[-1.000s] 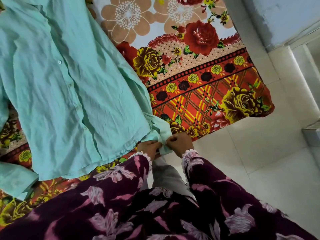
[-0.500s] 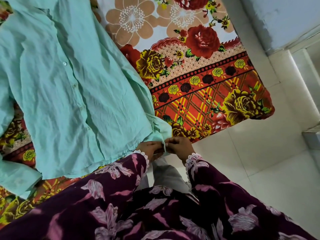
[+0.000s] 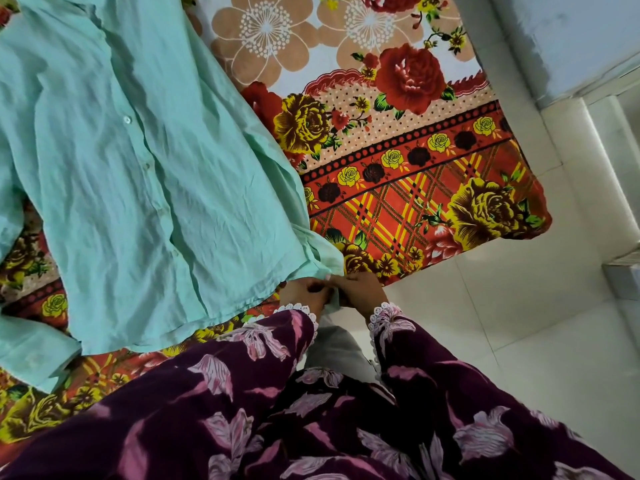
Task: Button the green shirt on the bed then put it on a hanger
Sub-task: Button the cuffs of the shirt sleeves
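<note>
The green shirt [image 3: 138,174] lies spread flat on the bed, its front placket with small white buttons [image 3: 126,119] running down the middle. Its right sleeve cuff [image 3: 325,265] hangs over the bed's near edge. My left hand [image 3: 303,294] and my right hand [image 3: 362,291] meet at that cuff, fingers curled and pinching its fabric between them. The other sleeve's cuff [image 3: 31,355] lies at the lower left. No hanger is in view.
A floral bedsheet [image 3: 398,161] in red, yellow and beige covers the bed, whose corner ends at the right. White tiled floor [image 3: 519,323] lies beyond it, and a pale wall [image 3: 571,36] stands at the upper right. My dark floral sleeves fill the bottom.
My two hands have drawn closer together on the sleeve cuff and now touch. The view has shifted slightly; the shirt itself lies as before.
</note>
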